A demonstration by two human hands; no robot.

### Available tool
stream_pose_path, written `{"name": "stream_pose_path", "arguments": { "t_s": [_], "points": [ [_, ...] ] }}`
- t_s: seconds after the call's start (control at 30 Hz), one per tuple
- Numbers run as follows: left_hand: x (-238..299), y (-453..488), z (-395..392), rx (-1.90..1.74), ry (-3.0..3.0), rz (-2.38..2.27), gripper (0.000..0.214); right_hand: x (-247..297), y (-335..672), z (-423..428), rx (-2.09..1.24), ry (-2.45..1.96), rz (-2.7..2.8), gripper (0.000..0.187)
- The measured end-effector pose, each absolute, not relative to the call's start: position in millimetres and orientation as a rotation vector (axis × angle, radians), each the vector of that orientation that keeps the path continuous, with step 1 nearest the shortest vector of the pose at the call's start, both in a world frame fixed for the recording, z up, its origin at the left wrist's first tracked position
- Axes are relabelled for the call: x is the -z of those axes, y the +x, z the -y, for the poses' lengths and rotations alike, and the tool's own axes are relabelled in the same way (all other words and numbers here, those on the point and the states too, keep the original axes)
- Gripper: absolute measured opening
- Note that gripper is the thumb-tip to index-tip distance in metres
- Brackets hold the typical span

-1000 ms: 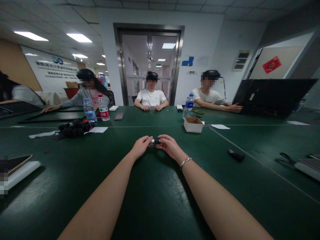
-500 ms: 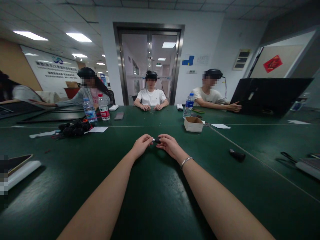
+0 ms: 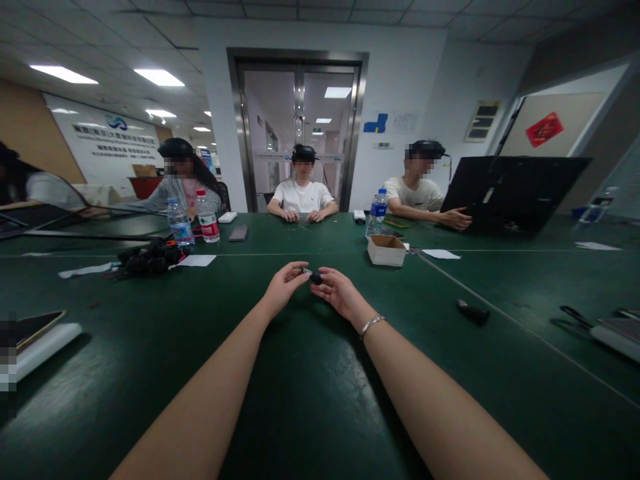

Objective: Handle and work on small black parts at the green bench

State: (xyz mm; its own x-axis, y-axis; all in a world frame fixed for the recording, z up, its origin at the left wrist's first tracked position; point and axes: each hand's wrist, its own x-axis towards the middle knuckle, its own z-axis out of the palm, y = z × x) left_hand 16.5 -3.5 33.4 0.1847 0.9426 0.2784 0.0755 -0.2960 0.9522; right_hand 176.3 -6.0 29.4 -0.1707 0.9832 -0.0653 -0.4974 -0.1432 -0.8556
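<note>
Gadget [image 3: 316, 278], small and dark with a silvery end, sits between my two hands over the middle of the green table [image 3: 300, 400]. My left grip [image 3: 283, 291] is nearly closed, thumb and fingertips at the silvery end. My right grip [image 3: 341, 293] has its fingers bent round the dark end, the lower ones slightly spread; how firmly either presses, I can't tell from here. I see a bracelet [image 3: 373, 326] on the right wrist. Well off to the right lies a dark stub [image 3: 473, 312]. Beyond my right grip stands an open box [image 3: 387, 252], a bottle [image 3: 377, 215] just behind it. On the far left, a black heap [image 3: 150, 259] lies near two more bottles [image 3: 209, 223]. A person [image 3: 303, 197] sits opposite, forearms on the table
</note>
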Motion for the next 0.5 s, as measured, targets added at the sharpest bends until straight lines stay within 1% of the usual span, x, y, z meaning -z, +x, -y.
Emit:
{"name": "stream_pose_path", "arguments": {
  "t_s": [0.17, 0.27, 0.4, 0.47, 0.5],
  "points": [
    [-37.8, 31.2, 2.2, -1.441, 1.554, -0.963, 0.038, -37.1, 160.4, 13.7, -1.755, -0.62, 0.76, 0.027],
    [-30.1, 34.8, -1.0, -1.483, 1.515, -1.04, 0.034, -33.9, 151.6, 19.2, -1.806, -0.66, 0.803, 0.03],
    [-23.2, 22.1, -3.5, -1.42, 1.403, -1.264, 0.031, -30.6, 147.7, 22.9, -1.801, -0.835, 0.904, 0.033],
    [-27.0, 1.3, -1.2, -1.304, 1.442, -1.45, 0.031, -36.8, 155.1, 23.0, -1.722, -0.944, 1.089, 0.034],
    [-31.1, -13.8, 1.6, -1.219, 1.488, -1.563, 0.032, -42.3, 163.1, 23.2, -1.626, -1.023, 1.237, 0.032]
  ]
}}
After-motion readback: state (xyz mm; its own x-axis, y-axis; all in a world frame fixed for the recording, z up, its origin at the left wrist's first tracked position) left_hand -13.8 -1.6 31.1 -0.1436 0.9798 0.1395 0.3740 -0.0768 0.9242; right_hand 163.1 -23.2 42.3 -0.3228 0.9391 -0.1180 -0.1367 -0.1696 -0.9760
